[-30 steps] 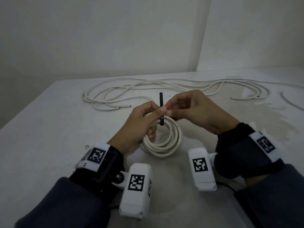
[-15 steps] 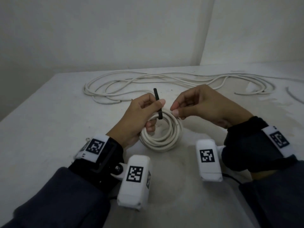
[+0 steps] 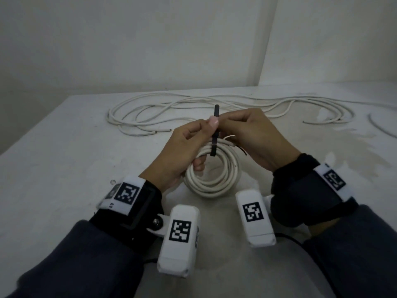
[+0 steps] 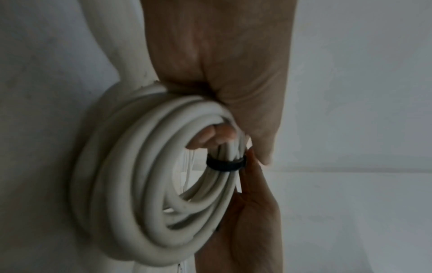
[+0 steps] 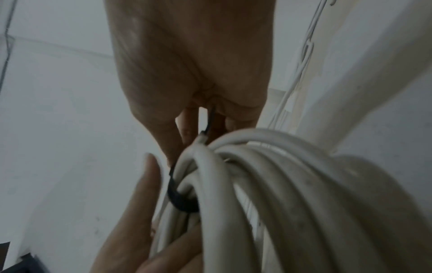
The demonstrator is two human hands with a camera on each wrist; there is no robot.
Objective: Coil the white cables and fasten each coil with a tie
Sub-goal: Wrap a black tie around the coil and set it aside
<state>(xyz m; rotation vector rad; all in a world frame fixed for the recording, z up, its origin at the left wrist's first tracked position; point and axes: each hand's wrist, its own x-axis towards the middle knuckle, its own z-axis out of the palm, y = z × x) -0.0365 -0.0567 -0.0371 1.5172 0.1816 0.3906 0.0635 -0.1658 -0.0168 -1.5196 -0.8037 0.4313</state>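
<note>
The left hand curls its fingers through the white coil and holds it up off the table, likely so the loops stay bunched and cannot spring apart. The black tie wraps the top of the coil, and its free end sticks straight up. The right hand, just beside the left hand, pinches that tie, probably to pull it snug. The coil looks thick, smooth and round, with several loops. Behind the coil, more loose cable sprawls on the table.
</note>
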